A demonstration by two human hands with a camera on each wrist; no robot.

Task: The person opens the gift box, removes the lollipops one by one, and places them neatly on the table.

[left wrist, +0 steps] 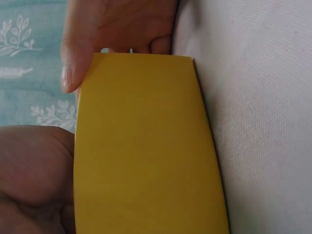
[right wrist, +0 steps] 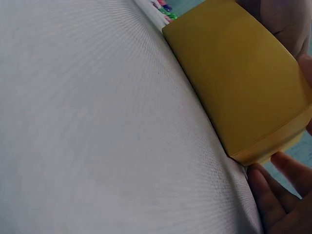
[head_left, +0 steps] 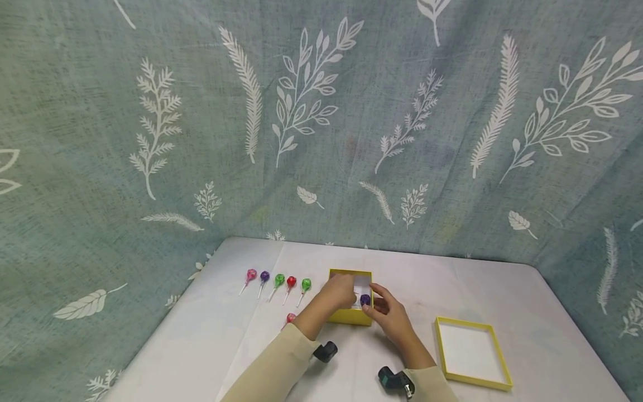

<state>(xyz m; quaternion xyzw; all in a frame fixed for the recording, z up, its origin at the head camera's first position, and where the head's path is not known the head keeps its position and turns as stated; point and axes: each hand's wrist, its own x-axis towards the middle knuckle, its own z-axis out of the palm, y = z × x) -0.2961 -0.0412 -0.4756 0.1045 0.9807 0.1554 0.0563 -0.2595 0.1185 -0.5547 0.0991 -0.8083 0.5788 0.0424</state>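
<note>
The white cloth-covered table runs out of view at its near side, where two beige sleeves reach in, each with a small black device at the cuff. Toward the table's near right corner lies a shallow square yellow-rimmed lid, white inside facing up.

Further in, the right hand bends round the right side of a yellow cardboard box and grips it, thumb at the near right corner, fingers along the right wall. The left hand dips into the box from the left, knuckles up (its fingertips are hidden, so I cannot tell how far they are open or what they hold).

The box stands upright and open near the table's middle, smooth outside and white inside, a dark purple wrapped lollipop in its near right corner, just beside the right thumb. A pink lollipop lies partly covered by the left forearm. Toward the table's far left corner lie five ball-shaped lollipops in a row: pink, purple, green, red, green, their white sticks toward the near side. Beyond the far edge hangs teal fabric printed with white leaves.
</note>
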